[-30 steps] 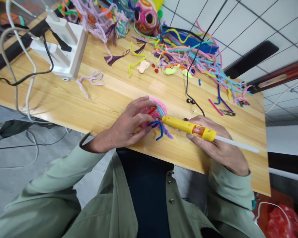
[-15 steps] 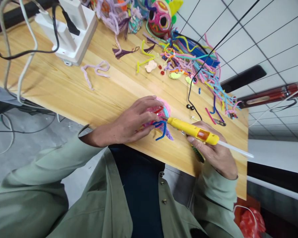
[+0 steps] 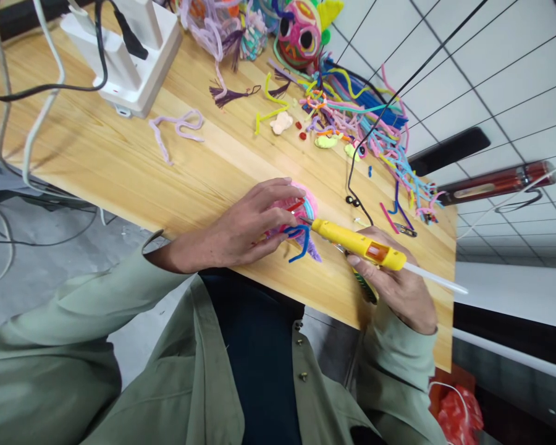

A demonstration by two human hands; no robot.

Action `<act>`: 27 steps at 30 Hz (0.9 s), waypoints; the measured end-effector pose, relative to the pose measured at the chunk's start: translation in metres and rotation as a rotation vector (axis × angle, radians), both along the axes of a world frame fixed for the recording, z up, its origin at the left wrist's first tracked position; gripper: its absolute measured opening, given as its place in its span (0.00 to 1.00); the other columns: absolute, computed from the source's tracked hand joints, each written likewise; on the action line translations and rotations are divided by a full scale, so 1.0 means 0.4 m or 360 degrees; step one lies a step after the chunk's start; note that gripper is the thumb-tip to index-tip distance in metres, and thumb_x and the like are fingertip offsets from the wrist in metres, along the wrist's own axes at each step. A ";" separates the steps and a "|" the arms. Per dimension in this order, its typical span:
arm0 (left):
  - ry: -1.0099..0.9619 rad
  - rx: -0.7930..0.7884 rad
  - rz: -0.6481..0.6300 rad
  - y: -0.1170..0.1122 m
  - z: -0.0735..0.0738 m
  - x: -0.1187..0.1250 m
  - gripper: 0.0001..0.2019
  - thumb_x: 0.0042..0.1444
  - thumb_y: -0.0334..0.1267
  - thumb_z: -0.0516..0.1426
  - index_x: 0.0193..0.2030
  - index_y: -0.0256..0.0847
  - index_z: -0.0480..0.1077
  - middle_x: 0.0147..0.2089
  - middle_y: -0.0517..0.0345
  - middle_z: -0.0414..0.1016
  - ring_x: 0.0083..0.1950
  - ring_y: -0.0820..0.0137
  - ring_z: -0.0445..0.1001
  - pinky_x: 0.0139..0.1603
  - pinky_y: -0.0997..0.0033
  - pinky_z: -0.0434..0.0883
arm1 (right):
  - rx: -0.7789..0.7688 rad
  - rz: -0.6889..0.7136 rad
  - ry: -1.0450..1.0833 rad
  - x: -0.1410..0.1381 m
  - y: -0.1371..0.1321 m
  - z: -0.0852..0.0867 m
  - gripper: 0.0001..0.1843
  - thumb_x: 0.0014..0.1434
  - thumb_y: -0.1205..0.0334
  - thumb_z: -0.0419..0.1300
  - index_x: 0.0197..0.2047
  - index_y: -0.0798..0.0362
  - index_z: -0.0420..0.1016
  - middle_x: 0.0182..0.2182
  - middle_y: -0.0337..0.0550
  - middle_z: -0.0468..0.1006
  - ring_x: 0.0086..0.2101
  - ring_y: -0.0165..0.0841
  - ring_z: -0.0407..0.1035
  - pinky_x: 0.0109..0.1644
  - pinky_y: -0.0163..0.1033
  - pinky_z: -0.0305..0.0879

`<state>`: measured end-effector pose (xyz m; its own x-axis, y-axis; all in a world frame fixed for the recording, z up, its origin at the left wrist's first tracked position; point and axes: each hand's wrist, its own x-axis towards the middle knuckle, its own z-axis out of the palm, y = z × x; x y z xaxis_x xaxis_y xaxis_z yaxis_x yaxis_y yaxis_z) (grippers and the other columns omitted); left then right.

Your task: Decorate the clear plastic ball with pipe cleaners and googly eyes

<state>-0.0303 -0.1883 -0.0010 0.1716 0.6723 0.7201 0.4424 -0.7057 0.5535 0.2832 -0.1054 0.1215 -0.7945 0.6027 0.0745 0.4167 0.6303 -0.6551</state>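
Note:
My left hand [image 3: 264,219] is closed on a small pipe-cleaner figure [image 3: 311,201], pink and light blue, with a purple pointed piece and a bent blue stem at its lower side. Its fingers hide much of the figure. A yellow hot glue gun [image 3: 361,241] is in my right hand [image 3: 398,281], the nozzle at the figure close to my left fingertips. A white glue stick [image 3: 438,278] sticks out of the gun's back end. Partly under my right hand lies a tool with a green and black handle [image 3: 365,287].
A white power strip [image 3: 151,74] with plugs stands at the upper left. A lilac pipe cleaner [image 3: 178,130] lies near it. Several coloured pipe cleaners [image 3: 375,123] and a pink mask-like figure [image 3: 301,37] spread along the back. The black cord [image 3: 359,161] crosses the right side.
My hands, the figure and the glue gun keep nearly the same places relative to each other. The whole view has shifted slightly, with the table's right side appearing a little further left.

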 end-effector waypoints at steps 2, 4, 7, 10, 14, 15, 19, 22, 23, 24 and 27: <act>0.0008 -0.0002 0.0005 0.000 -0.003 0.001 0.17 0.77 0.38 0.63 0.68 0.56 0.74 0.78 0.47 0.77 0.84 0.50 0.71 0.86 0.33 0.71 | -0.0004 0.0000 0.0006 0.000 0.001 -0.001 0.04 0.76 0.58 0.69 0.52 0.44 0.82 0.43 0.43 0.84 0.41 0.42 0.80 0.46 0.48 0.75; 0.0013 -0.0019 0.0009 0.000 -0.006 0.000 0.17 0.76 0.38 0.64 0.68 0.55 0.74 0.78 0.47 0.76 0.85 0.50 0.70 0.86 0.32 0.71 | -0.0009 0.0000 0.0009 -0.002 0.002 -0.003 0.04 0.77 0.57 0.69 0.52 0.45 0.82 0.43 0.44 0.85 0.40 0.42 0.80 0.46 0.48 0.76; 0.0009 -0.0061 0.0012 -0.001 -0.009 -0.003 0.17 0.76 0.39 0.65 0.67 0.56 0.74 0.79 0.46 0.76 0.85 0.48 0.70 0.86 0.31 0.71 | -0.0009 -0.0001 0.0005 -0.004 0.005 -0.007 0.05 0.77 0.55 0.68 0.51 0.45 0.82 0.45 0.45 0.86 0.41 0.42 0.80 0.47 0.49 0.78; 0.0011 -0.0095 -0.0005 -0.001 -0.009 -0.006 0.16 0.76 0.39 0.65 0.67 0.55 0.75 0.79 0.46 0.75 0.85 0.48 0.70 0.86 0.30 0.71 | 0.0003 -0.0030 0.0026 0.000 0.008 -0.013 0.09 0.77 0.50 0.69 0.50 0.45 0.84 0.46 0.47 0.87 0.43 0.44 0.81 0.48 0.50 0.79; 0.0014 -0.0074 -0.0008 -0.001 -0.008 -0.006 0.15 0.76 0.39 0.64 0.66 0.55 0.75 0.80 0.47 0.75 0.85 0.49 0.69 0.86 0.31 0.71 | -0.0069 -0.0137 0.0121 0.022 0.005 -0.034 0.11 0.76 0.47 0.71 0.49 0.44 0.85 0.47 0.46 0.88 0.44 0.46 0.83 0.52 0.55 0.82; 0.0009 -0.0050 -0.0004 0.000 -0.008 -0.006 0.15 0.76 0.39 0.64 0.66 0.54 0.74 0.79 0.47 0.75 0.85 0.49 0.69 0.86 0.31 0.71 | -0.0105 -0.0186 0.0160 0.029 0.004 -0.041 0.11 0.75 0.47 0.72 0.48 0.44 0.86 0.47 0.46 0.88 0.45 0.46 0.83 0.53 0.56 0.83; 0.0001 0.0007 0.0009 0.001 -0.006 -0.003 0.15 0.75 0.37 0.65 0.65 0.52 0.74 0.79 0.44 0.75 0.85 0.50 0.70 0.86 0.34 0.73 | -0.0282 -0.0426 0.0403 0.039 0.004 -0.065 0.13 0.70 0.46 0.77 0.51 0.43 0.88 0.45 0.44 0.90 0.45 0.46 0.85 0.55 0.56 0.85; 0.0031 -0.0015 0.0010 -0.001 -0.004 -0.008 0.14 0.76 0.39 0.64 0.65 0.52 0.74 0.79 0.46 0.75 0.85 0.49 0.70 0.85 0.33 0.74 | -0.0340 -0.0498 0.0672 0.041 0.028 -0.058 0.16 0.65 0.44 0.80 0.48 0.44 0.88 0.39 0.43 0.89 0.36 0.44 0.83 0.46 0.55 0.85; 0.0037 -0.0020 0.0009 -0.002 -0.005 -0.011 0.14 0.77 0.39 0.64 0.65 0.52 0.74 0.79 0.46 0.75 0.85 0.49 0.70 0.85 0.32 0.74 | -0.0301 -0.0535 0.0762 0.050 0.043 -0.050 0.18 0.63 0.43 0.80 0.47 0.44 0.87 0.38 0.43 0.89 0.33 0.44 0.81 0.44 0.54 0.84; 0.0040 -0.0020 0.0008 -0.002 -0.007 -0.015 0.14 0.77 0.39 0.63 0.65 0.51 0.74 0.80 0.46 0.74 0.85 0.48 0.70 0.85 0.32 0.74 | -0.0227 -0.0595 0.0857 0.065 0.061 -0.040 0.20 0.61 0.41 0.81 0.45 0.44 0.86 0.38 0.44 0.88 0.32 0.43 0.80 0.43 0.54 0.83; 0.0037 0.0036 0.0010 0.003 -0.023 -0.029 0.16 0.76 0.41 0.66 0.67 0.51 0.75 0.80 0.50 0.74 0.83 0.45 0.72 0.84 0.32 0.77 | 0.0008 -0.0926 0.0994 0.157 0.127 -0.007 0.23 0.65 0.33 0.76 0.46 0.43 0.81 0.47 0.47 0.88 0.36 0.40 0.79 0.44 0.51 0.81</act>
